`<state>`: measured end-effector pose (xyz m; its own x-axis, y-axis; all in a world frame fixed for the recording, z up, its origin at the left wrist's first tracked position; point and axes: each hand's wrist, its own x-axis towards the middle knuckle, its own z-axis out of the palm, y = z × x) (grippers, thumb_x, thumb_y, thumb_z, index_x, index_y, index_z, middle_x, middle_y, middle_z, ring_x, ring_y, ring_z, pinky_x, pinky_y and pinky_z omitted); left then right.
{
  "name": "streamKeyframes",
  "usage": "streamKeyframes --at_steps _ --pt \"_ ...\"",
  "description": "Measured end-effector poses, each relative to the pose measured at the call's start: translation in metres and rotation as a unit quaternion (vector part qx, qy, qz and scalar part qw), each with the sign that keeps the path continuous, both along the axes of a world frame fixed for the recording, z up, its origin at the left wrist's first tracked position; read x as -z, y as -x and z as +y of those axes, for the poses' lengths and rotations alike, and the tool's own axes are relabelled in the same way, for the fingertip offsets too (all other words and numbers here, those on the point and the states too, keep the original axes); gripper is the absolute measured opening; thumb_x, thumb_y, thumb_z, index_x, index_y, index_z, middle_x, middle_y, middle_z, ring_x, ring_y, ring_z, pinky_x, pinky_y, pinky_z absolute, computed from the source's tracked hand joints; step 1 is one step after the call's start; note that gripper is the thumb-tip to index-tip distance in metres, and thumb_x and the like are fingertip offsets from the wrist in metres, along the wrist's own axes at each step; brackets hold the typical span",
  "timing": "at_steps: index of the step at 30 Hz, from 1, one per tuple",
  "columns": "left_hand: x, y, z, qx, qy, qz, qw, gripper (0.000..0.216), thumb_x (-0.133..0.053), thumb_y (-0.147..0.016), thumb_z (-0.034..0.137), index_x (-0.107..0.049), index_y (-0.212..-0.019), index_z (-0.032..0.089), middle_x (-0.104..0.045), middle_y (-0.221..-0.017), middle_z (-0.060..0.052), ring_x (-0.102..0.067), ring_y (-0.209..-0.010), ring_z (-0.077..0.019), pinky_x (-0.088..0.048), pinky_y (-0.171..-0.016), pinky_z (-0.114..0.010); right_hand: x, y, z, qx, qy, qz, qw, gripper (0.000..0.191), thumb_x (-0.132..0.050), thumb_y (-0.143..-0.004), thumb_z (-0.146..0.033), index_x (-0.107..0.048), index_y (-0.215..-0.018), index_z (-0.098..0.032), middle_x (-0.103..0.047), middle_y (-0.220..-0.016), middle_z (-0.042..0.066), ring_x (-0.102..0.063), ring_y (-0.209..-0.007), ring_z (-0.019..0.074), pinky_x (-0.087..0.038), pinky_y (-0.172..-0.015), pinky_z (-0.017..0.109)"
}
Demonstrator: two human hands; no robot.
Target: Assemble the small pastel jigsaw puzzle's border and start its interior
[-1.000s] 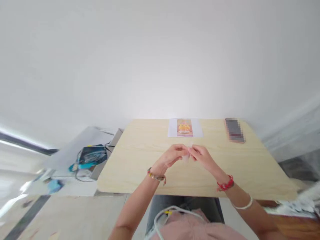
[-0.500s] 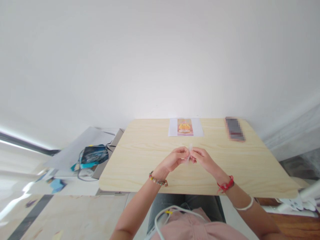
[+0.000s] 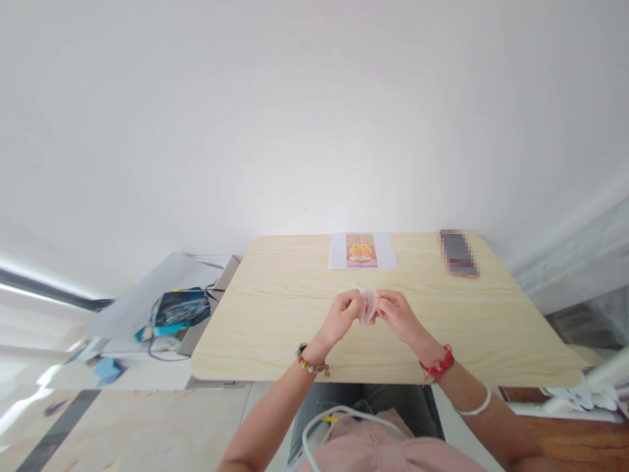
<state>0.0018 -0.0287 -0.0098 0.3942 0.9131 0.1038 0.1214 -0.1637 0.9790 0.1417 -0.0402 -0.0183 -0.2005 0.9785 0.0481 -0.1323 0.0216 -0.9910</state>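
Note:
Over the middle of a light wooden table (image 3: 275, 328), my left hand (image 3: 344, 313) and my right hand (image 3: 396, 312) meet, fingers curled. Between them they pinch a small pale, translucent piece (image 3: 367, 305), soft-looking, which I cannot identify. The left wrist carries a beaded bracelet, the right wrist a red cord and a white bangle. Both hands hover just above the tabletop.
A white sheet with an orange picture (image 3: 362, 251) lies at the table's far edge. A phone (image 3: 457, 253) rests at the far right. Left of the table, a low surface holds a blue-black bag with cables (image 3: 177, 309). A white wall stands behind.
The pale piece between my fingers stood thin and upright; now it looks wider and bunched. Both hands have drawn slightly nearer to me and stay together.

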Motion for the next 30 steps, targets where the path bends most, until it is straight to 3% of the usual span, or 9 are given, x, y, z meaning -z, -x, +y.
streamKeyframes --at_steps 7,11,14,17,19,21,24,27,30 --pt "-0.016 0.002 0.002 -0.096 -0.133 0.184 0.969 0.029 -0.040 -0.074 0.020 -0.030 -0.047 0.018 -0.032 -0.046 0.006 -0.032 -0.047 -0.0076 -0.025 -0.049 -0.022 -0.012 -0.022 0.005 0.005 -0.010 -0.168 0.986 0.017 -0.046 -0.066 -0.020 -0.050 -0.051 -0.016 -0.055 -0.054 -0.001 -0.057 -0.051 0.0114 -0.047 -0.048 0.022" --pt "-0.026 0.012 0.005 -0.063 -0.209 0.235 0.947 0.026 -0.042 -0.076 0.020 -0.036 -0.051 0.018 -0.036 -0.050 0.004 -0.037 -0.052 -0.0099 -0.030 -0.055 -0.024 -0.023 -0.033 0.005 -0.012 -0.038 -0.215 0.976 0.013 -0.051 -0.065 -0.019 -0.059 -0.056 -0.013 -0.060 -0.092 0.007 -0.058 -0.053 0.0090 -0.050 -0.045 0.021" --pt "-0.017 0.014 0.006 -0.003 -0.210 0.158 0.965 0.012 -0.047 -0.078 0.028 -0.051 -0.077 0.017 -0.054 -0.077 -0.003 -0.050 -0.077 -0.0149 -0.039 -0.072 -0.028 -0.027 -0.032 0.004 -0.027 -0.017 -0.162 0.986 0.017 -0.049 -0.067 -0.019 -0.063 -0.060 -0.012 -0.052 -0.114 0.009 -0.058 -0.055 0.0076 -0.051 -0.046 0.022" --pt "0.000 0.009 0.003 0.094 -0.181 0.073 0.976 0.076 -0.069 -0.060 0.040 -0.033 -0.123 0.015 -0.041 -0.123 -0.015 -0.040 -0.113 -0.0248 -0.035 -0.091 -0.036 -0.026 -0.027 0.004 -0.052 -0.003 -0.075 0.996 0.018 -0.048 -0.067 -0.018 -0.063 -0.058 -0.013 -0.055 -0.112 0.006 -0.059 -0.065 0.0107 -0.052 -0.051 0.022" --pt "0.010 0.005 0.000 0.103 -0.146 0.063 0.982 0.098 -0.072 -0.056 0.038 -0.015 -0.133 0.016 -0.037 -0.128 -0.016 -0.038 -0.116 -0.0265 -0.033 -0.093 -0.038 -0.025 -0.025 0.004 -0.054 -0.006 -0.041 0.998 0.018 -0.048 -0.066 -0.018 -0.062 -0.056 -0.014 -0.058 -0.106 0.005 -0.059 -0.068 0.0119 -0.052 -0.053 0.022" --pt "0.015 0.004 -0.001 0.084 -0.114 0.071 0.987 0.095 -0.068 -0.063 0.034 -0.009 -0.135 0.018 -0.046 -0.120 -0.012 -0.047 -0.106 -0.0238 -0.037 -0.089 -0.037 -0.024 -0.028 0.004 -0.047 -0.017 -0.053 0.997 0.018 -0.048 -0.065 -0.017 -0.062 -0.054 -0.014 -0.060 -0.103 0.005 -0.058 -0.066 0.0118 -0.051 -0.050 0.022" --pt "0.012 0.011 0.003 0.048 -0.138 0.140 0.979 0.073 -0.064 -0.062 0.024 -0.032 -0.127 0.019 -0.054 -0.108 -0.007 -0.052 -0.096 -0.0226 -0.038 -0.086 -0.036 -0.022 -0.038 0.006 -0.036 -0.056 -0.158 0.985 0.019 -0.049 -0.064 -0.014 -0.062 -0.050 -0.014 -0.059 -0.107 0.007 -0.059 -0.067 0.0124 -0.049 -0.048 0.020" --pt "0.006 0.021 0.008 0.056 -0.196 0.246 0.948 0.051 -0.064 -0.057 0.022 -0.050 -0.106 0.018 -0.057 -0.098 -0.007 -0.051 -0.093 -0.0236 -0.037 -0.086 -0.037 -0.017 -0.048 0.010 -0.059 -0.081 -0.246 0.964 0.020 -0.050 -0.066 -0.014 -0.060 -0.048 -0.014 -0.056 -0.111 0.007 -0.057 -0.060 0.0089 -0.047 -0.046 0.020" --pt "0.003 0.029 0.011 0.074 -0.239 0.326 0.912 0.049 -0.065 -0.057 0.024 -0.051 -0.103 0.017 -0.055 -0.096 -0.007 -0.049 -0.093 -0.0240 -0.038 -0.084 -0.037 -0.007 -0.053 0.014 -0.097 -0.069 -0.258 0.959 0.021 -0.048 -0.071 -0.018 -0.061 -0.055 -0.013 -0.055 -0.112 0.008 -0.053 -0.048 0.0035 -0.047 -0.046 0.020"
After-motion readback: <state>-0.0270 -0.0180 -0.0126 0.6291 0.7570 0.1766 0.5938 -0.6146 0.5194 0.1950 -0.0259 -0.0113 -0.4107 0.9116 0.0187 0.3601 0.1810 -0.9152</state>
